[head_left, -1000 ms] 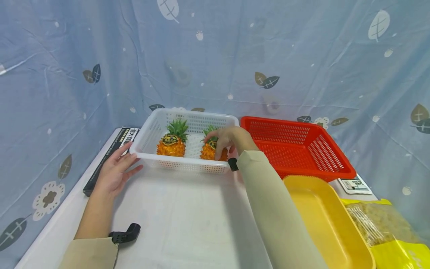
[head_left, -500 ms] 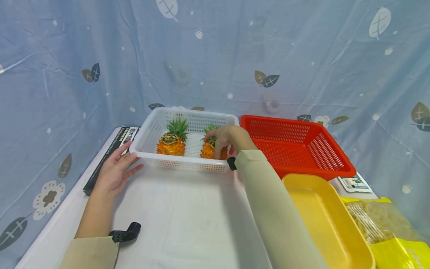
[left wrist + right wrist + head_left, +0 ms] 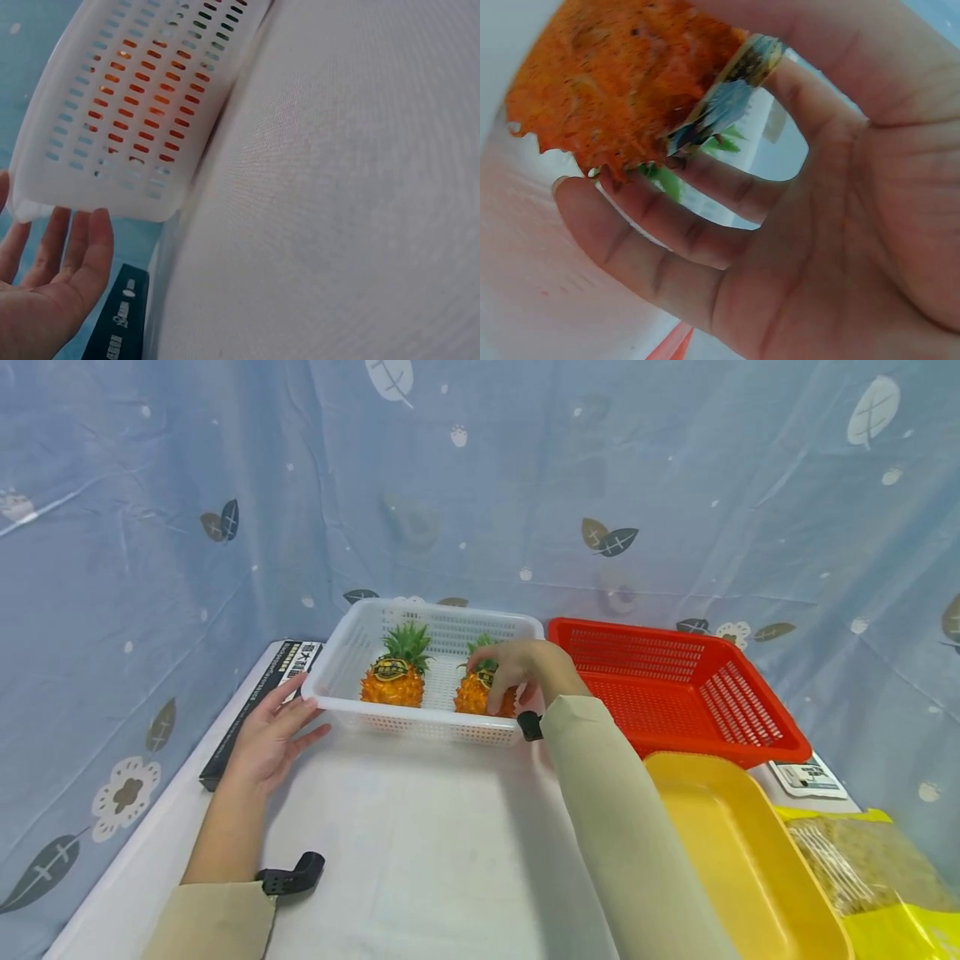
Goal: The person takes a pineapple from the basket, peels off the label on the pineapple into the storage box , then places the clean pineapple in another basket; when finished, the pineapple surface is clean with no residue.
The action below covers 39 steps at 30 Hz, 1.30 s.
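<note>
I've got left pineapple (image 3: 392, 687) sitting free in white basket (image 3: 420, 714), right pineapple (image 3: 470, 695) not yet, right hand (image 3: 521, 666) curled round it, left hand (image 3: 268, 739) touching basket corner, fingers extended.

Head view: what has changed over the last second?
The view itself swung slightly left, so everything sits a little further right in the picture. Nothing was visibly taken or released: the right hand stays around the right pineapple, the left hand at the white basket; the left pineapple stayed put.
</note>
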Motion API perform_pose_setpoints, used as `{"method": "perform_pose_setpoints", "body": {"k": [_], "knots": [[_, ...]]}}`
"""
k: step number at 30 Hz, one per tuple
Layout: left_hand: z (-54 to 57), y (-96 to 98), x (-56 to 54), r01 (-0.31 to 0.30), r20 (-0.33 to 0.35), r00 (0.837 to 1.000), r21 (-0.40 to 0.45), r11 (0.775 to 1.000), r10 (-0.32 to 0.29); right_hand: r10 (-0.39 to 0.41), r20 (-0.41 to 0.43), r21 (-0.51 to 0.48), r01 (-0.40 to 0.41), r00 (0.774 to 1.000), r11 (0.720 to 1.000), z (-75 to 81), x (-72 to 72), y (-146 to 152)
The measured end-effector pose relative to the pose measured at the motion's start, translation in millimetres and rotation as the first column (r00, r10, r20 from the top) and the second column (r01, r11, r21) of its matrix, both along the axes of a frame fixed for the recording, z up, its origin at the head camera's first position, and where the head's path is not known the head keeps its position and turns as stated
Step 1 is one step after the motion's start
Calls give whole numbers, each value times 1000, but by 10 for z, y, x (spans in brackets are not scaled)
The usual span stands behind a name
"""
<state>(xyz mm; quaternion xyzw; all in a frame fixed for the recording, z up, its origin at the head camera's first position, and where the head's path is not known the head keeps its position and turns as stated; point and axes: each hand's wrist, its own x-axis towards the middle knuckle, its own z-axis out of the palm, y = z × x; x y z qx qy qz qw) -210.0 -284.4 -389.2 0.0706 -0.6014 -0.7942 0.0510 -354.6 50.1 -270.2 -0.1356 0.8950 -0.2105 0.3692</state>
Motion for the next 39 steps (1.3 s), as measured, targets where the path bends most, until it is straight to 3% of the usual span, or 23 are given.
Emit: {"method": "perform_pose_setpoints", "body": {"k": [7,15,27,39], "knots": [[4,32,-2,1,-14,1000,8,1000,-1,25,-45,-27,-27,999,999,13,0,66],[-8,21,-2,15,-44,999,45,999,-13,64,-56,-52,-67,996,996,135,26,114],[10,15,22,0,-17,1000,22,1000,1,63,-120,-85,-74,991,994,304,9,184],[-4,12,7,1,-25,1000,13,1000,0,59,-131,-144,-78,990,987,445,116,291]]}}
